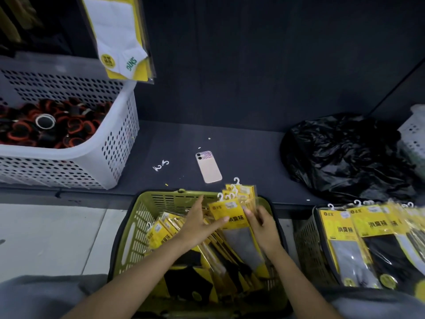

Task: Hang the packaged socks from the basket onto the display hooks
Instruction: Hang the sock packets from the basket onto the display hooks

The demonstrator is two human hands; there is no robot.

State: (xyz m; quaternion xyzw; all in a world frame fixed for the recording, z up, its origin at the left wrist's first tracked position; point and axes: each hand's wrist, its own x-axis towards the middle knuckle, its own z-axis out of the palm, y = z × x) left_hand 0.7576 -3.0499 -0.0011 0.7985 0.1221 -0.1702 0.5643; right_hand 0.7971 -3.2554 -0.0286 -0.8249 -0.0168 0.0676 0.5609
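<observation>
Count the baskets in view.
4: white perforated basket far left; green basket front centre; slotted basket lower right; white basket cut off at the right edge. More may be hidden out of frame.

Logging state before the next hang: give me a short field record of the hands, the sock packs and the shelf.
held: bundle of yellow packaged socks with white hooks, above the basket
left hand: fingers straight, laid on the bundle's front
right hand: fingers curled round the bundle's right edge
basket: green slotted plastic basket, more yellow sock packs inside
shelf: dark shelf carrying pink phone, crumpled black plastic bag, white perforated plastic basket
hung: none of this bundle yet
</observation>
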